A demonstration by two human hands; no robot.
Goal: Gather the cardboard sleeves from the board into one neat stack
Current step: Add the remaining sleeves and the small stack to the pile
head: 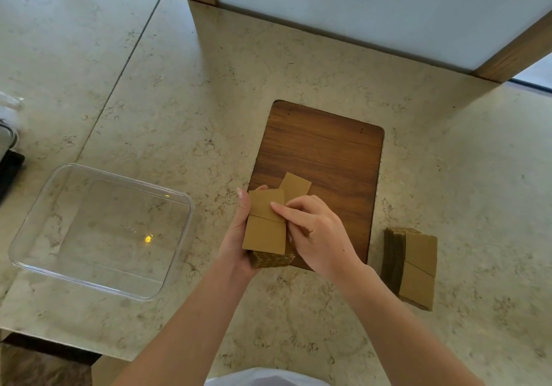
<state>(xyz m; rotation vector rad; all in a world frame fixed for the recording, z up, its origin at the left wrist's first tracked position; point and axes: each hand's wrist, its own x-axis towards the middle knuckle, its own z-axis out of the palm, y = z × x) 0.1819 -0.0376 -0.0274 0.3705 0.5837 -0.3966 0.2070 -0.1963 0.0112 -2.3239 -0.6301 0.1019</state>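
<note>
Left hand [239, 236] – fingers curled round sleeves [265, 230], above board's [322, 152] near corner. Right hand [313, 230] – pinching one askew sleeve [295, 185] into line. Board otherwise bare; gathering nearly done, squaring left.

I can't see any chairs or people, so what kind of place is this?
Probably a café or shop counter: a stone countertop, a wooden board and stacks of cardboard sleeves suggest drinks get served here.

Place: I seem to be at a café or kitchen counter.
Surface: pale marbled stone countertop [298, 63] with a seam.
Signs: wooden serving board [325, 152], clear plastic container [27, 236], stacked cardboard cup sleeves [413, 266], wood-framed frosted panel [373, 6].
</note>
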